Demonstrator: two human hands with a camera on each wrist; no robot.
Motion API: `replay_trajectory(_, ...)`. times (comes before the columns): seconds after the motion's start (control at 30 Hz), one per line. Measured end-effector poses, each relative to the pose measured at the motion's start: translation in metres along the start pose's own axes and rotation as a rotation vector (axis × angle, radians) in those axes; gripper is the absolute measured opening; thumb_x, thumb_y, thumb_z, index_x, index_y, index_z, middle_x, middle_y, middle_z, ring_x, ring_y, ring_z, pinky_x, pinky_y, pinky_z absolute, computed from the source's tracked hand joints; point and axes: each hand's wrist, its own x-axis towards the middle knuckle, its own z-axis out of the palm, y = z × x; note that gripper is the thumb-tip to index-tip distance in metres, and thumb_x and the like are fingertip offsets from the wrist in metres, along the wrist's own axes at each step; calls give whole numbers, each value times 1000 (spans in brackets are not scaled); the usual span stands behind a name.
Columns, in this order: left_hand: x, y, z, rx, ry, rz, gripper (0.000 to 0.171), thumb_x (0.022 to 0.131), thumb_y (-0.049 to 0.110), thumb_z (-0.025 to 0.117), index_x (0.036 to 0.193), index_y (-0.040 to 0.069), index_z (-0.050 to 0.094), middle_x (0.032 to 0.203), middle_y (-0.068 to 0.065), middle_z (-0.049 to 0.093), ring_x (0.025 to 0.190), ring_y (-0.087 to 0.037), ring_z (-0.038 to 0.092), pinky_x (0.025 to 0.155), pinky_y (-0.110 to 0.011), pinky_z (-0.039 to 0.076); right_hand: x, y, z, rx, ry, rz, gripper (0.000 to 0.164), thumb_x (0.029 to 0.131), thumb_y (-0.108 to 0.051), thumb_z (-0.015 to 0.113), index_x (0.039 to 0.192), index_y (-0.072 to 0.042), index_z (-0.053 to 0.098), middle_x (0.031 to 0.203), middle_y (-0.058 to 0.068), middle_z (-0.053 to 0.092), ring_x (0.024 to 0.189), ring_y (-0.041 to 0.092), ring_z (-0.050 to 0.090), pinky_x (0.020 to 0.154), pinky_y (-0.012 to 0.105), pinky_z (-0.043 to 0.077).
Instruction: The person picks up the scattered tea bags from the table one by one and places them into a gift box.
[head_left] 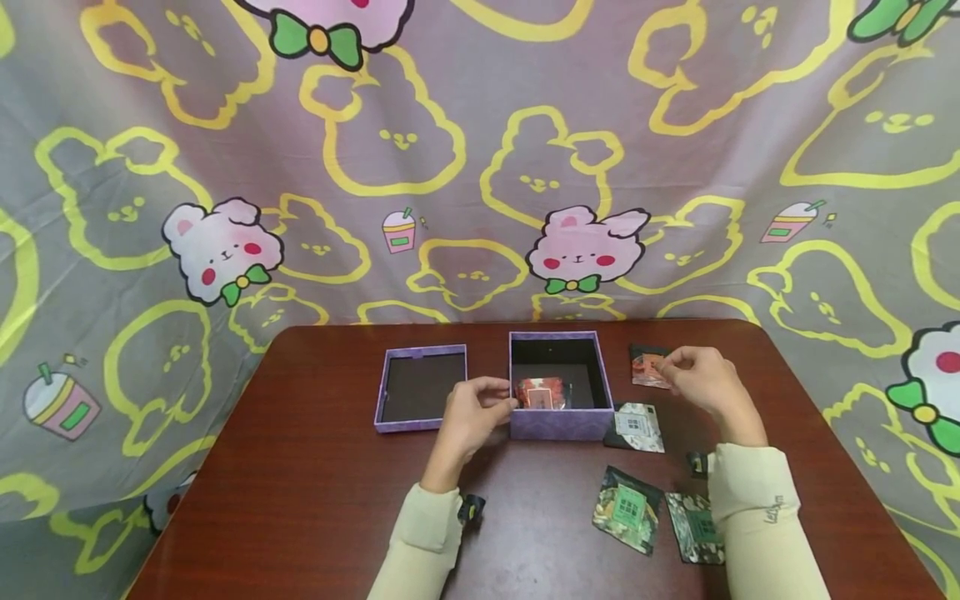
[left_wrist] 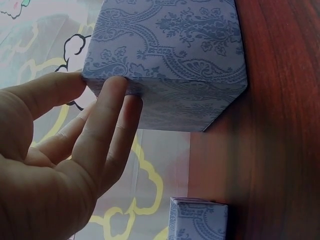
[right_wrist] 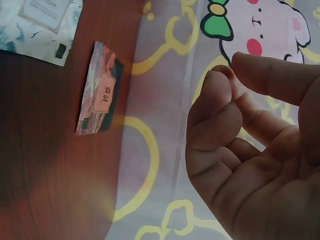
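Note:
My left hand (head_left: 468, 417) touches the left side of an open purple box (head_left: 561, 425), its fingertips at the front corner and along the outer wall. Inside the box lies a red packet (head_left: 542, 393). In the left wrist view the box (left_wrist: 165, 40) shows a damask pattern. Over at the far right, my right hand (head_left: 708, 387) hovers beside an orange-pink and black packet (head_left: 645, 371). Thumb and index tips come close together with nothing between them. In the right wrist view that packet (right_wrist: 101, 92) lies on the table, apart from the fingers.
A purple lid (head_left: 423, 387) lies left of the box. Right of the box is a white packet (head_left: 637, 429); nearer are a green packet (head_left: 628, 510) and a darker green one (head_left: 693, 525), partly behind the right sleeve. Small black items (head_left: 471, 508) lie by the sleeves. Patterned cloth (head_left: 480, 208) hangs behind.

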Motion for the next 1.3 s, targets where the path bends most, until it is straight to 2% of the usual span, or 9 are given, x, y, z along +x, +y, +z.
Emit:
replay_trajectory(0.23,0,0,0,-16,-7,1,30,76,3,73,102,-8,63,96,-24,63,79,-20,65,60,-29,56,2,10,5,28,-67,18,33,92,-34,53,100,-3,61,78,12,63,68,25,57,53,31,46)
replay_trajectory(0.4,-1,0,-1,-3,1,0,30,76,4,73,102,-7,63,94,-20,64,77,-18,65,60,-28,56,5,15,11,25,-59,3,33,90,-35,56,96,-3,61,71,10,62,63,24,57,51,32,46)
replay_trajectory(0.63,-1,-1,-1,15,-7,3,30,76,3,73,103,-7,63,90,-14,65,76,-17,65,59,-29,56,7,24,20,53,-114,49,25,89,-27,59,93,-2,60,65,7,59,57,20,53,47,32,44)
replay_trajectory(0.83,-1,0,-1,20,0,3,30,76,4,73,103,-6,63,87,-10,65,74,-17,66,59,-28,56,8,30,27,51,-111,43,22,87,-24,61,91,-2,61,71,9,60,60,20,56,49,32,46)
replay_trajectory(1.07,-1,1,-1,7,1,0,31,76,4,73,103,-7,63,88,-12,65,76,-18,65,59,-28,56,12,31,30,29,-114,48,19,87,-21,61,90,-3,62,69,8,60,60,20,55,49,32,46)
replay_trajectory(1.3,-2,1,-1,1,9,-8,29,77,2,71,104,-6,63,88,-11,65,77,-18,65,60,-29,56,13,35,39,6,-148,59,22,84,-20,65,96,-2,63,76,9,61,63,20,56,50,31,47)
